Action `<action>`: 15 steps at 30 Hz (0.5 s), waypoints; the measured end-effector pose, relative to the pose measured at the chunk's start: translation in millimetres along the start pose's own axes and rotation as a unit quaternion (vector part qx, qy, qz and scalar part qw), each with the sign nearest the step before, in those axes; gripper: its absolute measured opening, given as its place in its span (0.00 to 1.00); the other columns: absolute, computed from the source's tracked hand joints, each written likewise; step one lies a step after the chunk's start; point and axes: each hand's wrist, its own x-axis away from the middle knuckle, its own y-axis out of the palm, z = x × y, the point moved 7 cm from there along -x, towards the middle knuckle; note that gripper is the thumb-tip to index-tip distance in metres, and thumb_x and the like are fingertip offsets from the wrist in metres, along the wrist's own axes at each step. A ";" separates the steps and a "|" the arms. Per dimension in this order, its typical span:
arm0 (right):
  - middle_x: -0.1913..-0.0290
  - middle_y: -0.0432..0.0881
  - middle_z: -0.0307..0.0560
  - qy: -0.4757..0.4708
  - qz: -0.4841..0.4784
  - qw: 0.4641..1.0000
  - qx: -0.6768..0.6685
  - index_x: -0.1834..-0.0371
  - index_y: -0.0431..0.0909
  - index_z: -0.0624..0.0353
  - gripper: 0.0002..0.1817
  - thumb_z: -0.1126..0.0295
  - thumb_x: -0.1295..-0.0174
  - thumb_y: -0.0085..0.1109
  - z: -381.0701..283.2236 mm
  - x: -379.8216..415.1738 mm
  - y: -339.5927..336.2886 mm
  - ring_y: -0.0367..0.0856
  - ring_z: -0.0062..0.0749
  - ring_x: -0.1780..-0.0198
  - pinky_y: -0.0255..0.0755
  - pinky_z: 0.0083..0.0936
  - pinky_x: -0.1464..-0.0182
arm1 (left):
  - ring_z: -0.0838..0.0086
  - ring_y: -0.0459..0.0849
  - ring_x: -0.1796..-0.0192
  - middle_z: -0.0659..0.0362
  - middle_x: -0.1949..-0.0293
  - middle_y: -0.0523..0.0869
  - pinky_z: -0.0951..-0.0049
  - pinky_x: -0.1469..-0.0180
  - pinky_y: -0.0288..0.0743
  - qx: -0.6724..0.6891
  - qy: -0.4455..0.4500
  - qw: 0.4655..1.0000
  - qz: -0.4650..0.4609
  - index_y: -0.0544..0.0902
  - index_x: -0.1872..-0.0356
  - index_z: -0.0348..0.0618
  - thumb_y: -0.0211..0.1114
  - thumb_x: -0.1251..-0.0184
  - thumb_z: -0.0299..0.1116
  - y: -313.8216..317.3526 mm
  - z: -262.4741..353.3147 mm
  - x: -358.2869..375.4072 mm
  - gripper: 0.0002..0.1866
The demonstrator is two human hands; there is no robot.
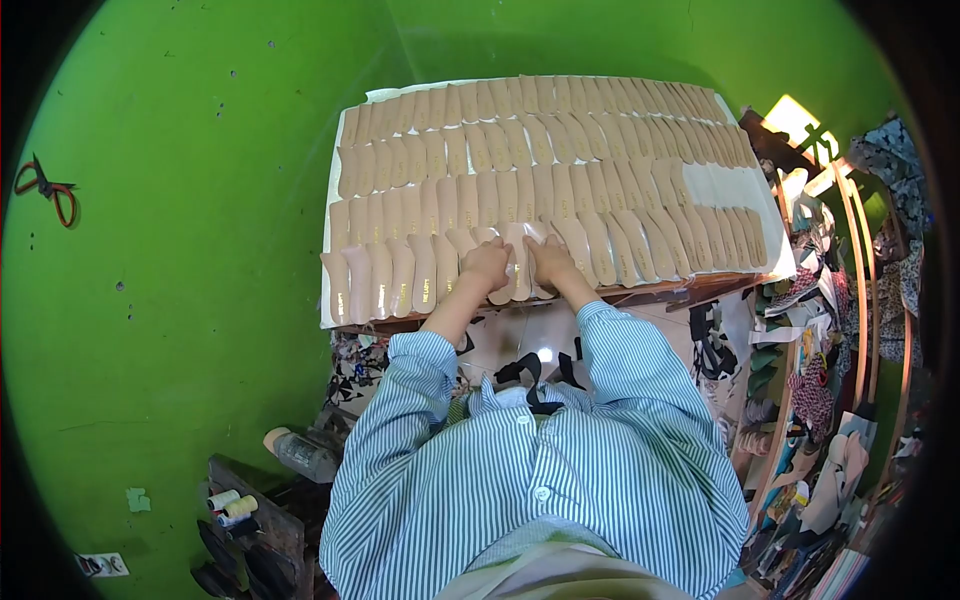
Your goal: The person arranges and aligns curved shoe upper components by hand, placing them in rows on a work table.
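Observation:
Beige insole-shaped pieces with gold lettering lie in four overlapping rows on a white-covered table. My left hand rests on pieces in the front row, near its middle. Just to the right, my right hand is on neighbouring pieces of that row. Between the two hands lies a lettered piece. The fingers of both hands are bent down onto the pieces, and the fingertips are too small to tell whether they grip anything.
Scissors hang on the green wall at the left. Thread spools and a bottle are at the lower left. Racks with fabric scraps stand at the right. Black straps are below the table's front edge.

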 end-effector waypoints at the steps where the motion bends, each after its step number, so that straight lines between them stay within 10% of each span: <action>1: 0.45 0.63 0.57 0.003 0.001 1.000 -0.001 0.35 0.57 0.43 0.34 0.71 0.50 0.54 2.3 2.9 6.6 0.67 0.51 0.44 0.64 0.36 0.43 | 0.62 0.72 0.46 0.56 0.48 0.71 0.64 0.48 0.72 0.001 0.008 1.000 0.001 0.68 0.44 0.46 0.67 0.55 0.41 -1.1 0.0 0.2 0.33; 10: 0.52 0.69 0.48 -0.053 0.170 0.984 0.026 0.51 0.71 0.54 0.21 0.69 0.52 0.54 -11.9 35.9 0.8 0.70 0.43 0.53 0.64 0.41 0.48 | 0.66 0.69 0.46 0.56 0.50 0.71 0.57 0.51 0.62 0.054 0.039 0.974 0.218 0.70 0.48 0.45 0.60 0.54 0.35 -9.3 2.3 23.2 0.26; 15: 0.41 0.63 0.53 -0.068 0.278 0.958 0.000 0.45 0.68 0.53 0.25 0.66 0.51 0.53 -4.0 28.7 -8.6 0.58 0.46 0.38 0.52 0.46 0.40 | 0.64 0.63 0.40 0.53 0.43 0.66 0.57 0.47 0.59 0.049 0.031 0.967 0.249 0.67 0.44 0.45 0.60 0.51 0.40 -3.8 5.5 22.8 0.29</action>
